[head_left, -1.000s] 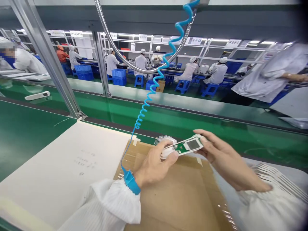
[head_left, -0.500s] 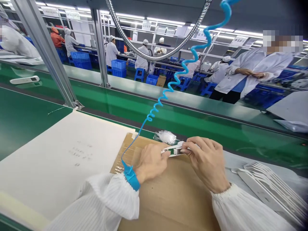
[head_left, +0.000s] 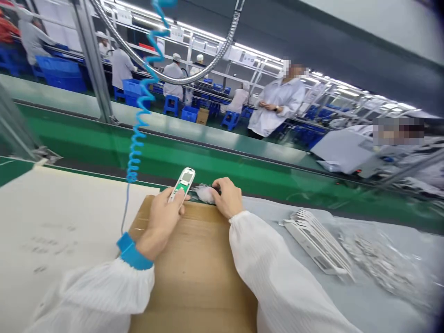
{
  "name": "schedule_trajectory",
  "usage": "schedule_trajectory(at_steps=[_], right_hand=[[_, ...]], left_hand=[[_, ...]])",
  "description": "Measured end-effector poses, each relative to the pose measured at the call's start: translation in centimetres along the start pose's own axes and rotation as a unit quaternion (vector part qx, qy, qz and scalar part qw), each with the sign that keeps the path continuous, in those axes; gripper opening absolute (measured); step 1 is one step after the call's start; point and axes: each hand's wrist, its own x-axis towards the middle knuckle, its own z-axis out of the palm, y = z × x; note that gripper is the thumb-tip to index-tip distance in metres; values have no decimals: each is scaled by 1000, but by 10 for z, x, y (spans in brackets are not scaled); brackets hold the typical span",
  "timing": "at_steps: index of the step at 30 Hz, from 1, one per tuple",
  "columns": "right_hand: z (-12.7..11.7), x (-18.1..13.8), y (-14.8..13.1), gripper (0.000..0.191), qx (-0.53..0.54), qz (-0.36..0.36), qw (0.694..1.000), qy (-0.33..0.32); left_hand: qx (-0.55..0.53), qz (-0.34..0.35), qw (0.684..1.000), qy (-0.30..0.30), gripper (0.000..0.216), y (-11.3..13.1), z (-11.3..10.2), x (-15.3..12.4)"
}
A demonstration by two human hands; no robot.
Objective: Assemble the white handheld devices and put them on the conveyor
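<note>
My left hand (head_left: 163, 222) is closed round a slim white device (head_left: 182, 182) with a green circuit board and a small screen, its screen end pointing up and away. A blue wrist strap (head_left: 133, 252) with a coiled blue cord (head_left: 137, 134) sits on that wrist. My right hand (head_left: 227, 196) rests at the far edge of the brown cardboard sheet (head_left: 197, 273), fingers curled on a small clear plastic bag (head_left: 204, 193) of tiny parts.
A row of white plastic shells (head_left: 317, 240) lies to the right on grey sheeting beside crinkled clear bags (head_left: 378, 259). A white sheet (head_left: 55, 222) covers the left. A green conveyor (head_left: 208, 157) runs behind. People in white coats work beyond it.
My right hand let go of the device and moved to the small plastic bag. My left hand alone now holds the device, tipped up. The view swung to the right.
</note>
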Motion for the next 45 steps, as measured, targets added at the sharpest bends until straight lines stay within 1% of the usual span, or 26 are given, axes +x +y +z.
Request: schedule_trajectory(at_steps=[2,5,7,9,10,12,13,15,18,19,20,21,23,25,27,29,30,32,34,36,38,40,42,44,45], right_hand=[[-16,-16,12,13,-13,-13,1000,9],[-56,-52,44,14,-39,-1,999,24],[-85,-78,76,16,-78,34,996,40],[-109,-104,111,21,-193,87,976,51],[-118,-116,126,23,-236,115,964,41],[-130,-138,148,27,-273,152,950,10],[-133,-148,154,28,-276,159,948,-4],[-136,-166,156,30,-257,150,954,-34],[-135,-185,150,30,-174,133,972,-87],[-135,-190,149,30,-147,134,975,-95],[-134,-194,150,31,-133,141,977,-91],[-133,-196,152,31,-137,150,976,-73],[-129,-198,162,32,-170,165,971,-29],[-124,-196,173,33,-182,176,967,-5],[-121,-191,182,30,-165,189,968,-9],[-122,-187,184,25,-142,193,970,-31],[-125,-185,183,27,-133,191,971,-47],[-133,-181,174,36,-108,185,974,-71],[-143,-177,157,39,-59,197,976,-69],[-150,-168,131,34,44,216,973,-68],[-152,-154,98,35,172,212,957,-100],[-144,-134,61,35,247,174,941,-150],[-127,-113,25,32,301,103,927,-197],[-104,-92,-4,30,356,50,907,-218],[-92,-84,-14,30,386,41,894,-222]], left_hand=[[-23,-17,1000,-11,33,5,0,-2],[-46,-31,998,-21,34,11,1,-5],[-62,-33,997,-25,33,13,2,-7],[-76,-33,996,-28,31,14,4,-8],[-78,-34,996,-30,31,14,4,-8],[-73,-36,996,-36,32,14,5,-9],[-69,-37,996,-37,33,14,4,-9],[-63,-40,996,-39,34,14,4,-9],[-63,-45,996,-38,34,15,4,-10],[-62,-46,996,-37,35,16,4,-10],[-62,-46,996,-37,35,16,4,-10],[-61,-47,996,-37,36,16,4,-10],[-62,-48,996,-39,36,17,5,-10],[-71,-52,995,-46,36,19,5,-12],[-86,-54,993,-60,35,21,4,-14],[-105,-56,990,-80,36,23,4,-15],[-115,-58,987,-90,36,23,4,-15],[-141,-65,982,-108,37,22,4,-15],[-164,-72,976,-122,37,20,5,-14],[-169,-73,974,-135,37,18,6,-15],[-150,-66,976,-146,38,16,7,-16],[-112,-54,980,-155,42,15,7,-18],[-72,-40,983,-164,48,15,8,-20],[-43,-26,984,-171,52,12,9,-19],[-32,-23,985,-170,52,11,9,-18]])
